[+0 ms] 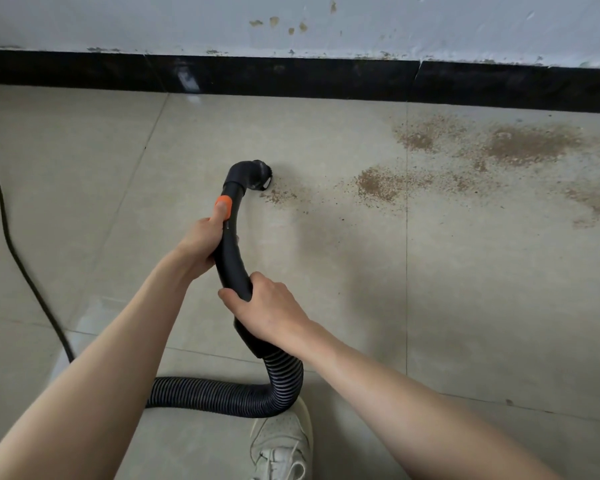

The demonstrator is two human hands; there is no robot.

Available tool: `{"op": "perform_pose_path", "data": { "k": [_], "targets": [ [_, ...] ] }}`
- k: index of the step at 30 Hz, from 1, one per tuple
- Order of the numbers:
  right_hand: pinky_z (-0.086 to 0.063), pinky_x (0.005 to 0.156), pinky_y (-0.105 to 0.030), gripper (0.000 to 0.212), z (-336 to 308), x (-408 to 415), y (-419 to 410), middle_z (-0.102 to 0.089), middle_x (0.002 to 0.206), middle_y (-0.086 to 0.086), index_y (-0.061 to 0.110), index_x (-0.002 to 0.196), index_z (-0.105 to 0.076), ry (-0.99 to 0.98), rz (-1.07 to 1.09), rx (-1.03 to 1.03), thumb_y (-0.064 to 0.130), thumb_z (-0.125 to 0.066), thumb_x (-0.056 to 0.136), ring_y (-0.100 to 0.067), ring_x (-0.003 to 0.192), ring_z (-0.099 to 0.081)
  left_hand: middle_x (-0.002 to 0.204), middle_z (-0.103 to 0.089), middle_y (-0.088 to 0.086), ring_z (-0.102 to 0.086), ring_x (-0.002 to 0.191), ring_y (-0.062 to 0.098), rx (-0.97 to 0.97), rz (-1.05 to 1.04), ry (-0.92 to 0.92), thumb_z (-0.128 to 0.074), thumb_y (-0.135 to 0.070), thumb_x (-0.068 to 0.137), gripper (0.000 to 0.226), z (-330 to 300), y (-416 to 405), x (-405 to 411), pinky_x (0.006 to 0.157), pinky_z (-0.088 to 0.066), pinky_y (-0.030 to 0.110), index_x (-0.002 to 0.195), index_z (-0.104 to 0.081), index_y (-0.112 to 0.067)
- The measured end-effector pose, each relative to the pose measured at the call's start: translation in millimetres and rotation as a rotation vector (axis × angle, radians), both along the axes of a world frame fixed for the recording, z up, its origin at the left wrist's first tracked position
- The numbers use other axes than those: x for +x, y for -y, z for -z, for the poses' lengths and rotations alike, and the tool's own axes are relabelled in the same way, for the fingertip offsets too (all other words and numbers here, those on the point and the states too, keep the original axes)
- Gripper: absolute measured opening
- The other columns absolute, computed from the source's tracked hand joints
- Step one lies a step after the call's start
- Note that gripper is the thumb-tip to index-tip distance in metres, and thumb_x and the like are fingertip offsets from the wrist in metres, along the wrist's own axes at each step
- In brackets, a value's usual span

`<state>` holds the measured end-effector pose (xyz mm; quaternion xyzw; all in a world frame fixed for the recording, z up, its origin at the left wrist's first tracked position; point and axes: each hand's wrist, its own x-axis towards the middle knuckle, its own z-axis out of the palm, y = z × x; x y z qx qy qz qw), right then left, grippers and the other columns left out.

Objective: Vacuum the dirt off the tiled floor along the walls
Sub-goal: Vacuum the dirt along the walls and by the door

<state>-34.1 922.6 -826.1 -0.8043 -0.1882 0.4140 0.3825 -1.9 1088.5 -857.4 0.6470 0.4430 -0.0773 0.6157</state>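
I hold a black vacuum wand [232,258] with both hands. My left hand [201,242] grips its upper part, thumb lying on the orange button [223,204]. My right hand [265,308] grips the wand lower down, just above the ribbed hose [222,393]. The brush nozzle [258,176] sits on the beige tiled floor [326,278], at the left end of a small patch of brown dirt [278,196]. Larger brown dirt patches [520,145] spread to the right, near the black skirting [291,77].
A white wall [153,22] with chipped paint rises above the skirting. A black power cord [18,261] runs along the floor on the left. My white shoe [283,445] stands under the hose loop at the bottom.
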Motion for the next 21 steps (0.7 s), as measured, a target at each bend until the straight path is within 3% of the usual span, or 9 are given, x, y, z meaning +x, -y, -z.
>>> {"op": "perform_pose_path", "data": {
  "k": [3,12,21],
  "targets": [
    [-0.049,0.076,-0.041,0.041,-2,4,4,-0.063,0.096,-0.012,0.010,0.101,-0.050,-0.015,0.037,-0.002,0.050,-0.049,0.093,-0.033,0.089,-0.062,0.072,-0.054,0.008,-0.052,0.063,0.021,-0.005,0.020,0.005,-0.041,-0.060,0.092,0.054,-2,8,8,0.066,-0.046,0.033,0.087,-0.051,-0.007],
    [-0.048,0.075,-0.039,0.041,-1,9,16,-0.060,0.093,-0.007,0.011,0.099,-0.050,0.004,0.131,-0.028,0.052,-0.050,0.092,-0.031,0.089,-0.061,0.071,-0.054,0.008,-0.052,0.061,0.021,-0.061,0.100,0.010,-0.042,-0.060,0.092,0.056,-3,28,27,0.064,-0.047,0.032,0.087,-0.051,-0.005],
    [-0.036,0.054,-0.026,0.033,3,28,42,-0.054,0.079,0.004,0.018,0.090,-0.049,0.020,0.249,-0.023,0.051,-0.051,0.090,-0.009,0.067,-0.051,0.072,-0.051,0.006,-0.049,0.063,0.019,-0.120,0.226,0.021,-0.042,-0.058,0.092,0.049,-9,63,61,0.068,-0.046,0.032,0.087,-0.048,-0.009]
  ]
}}
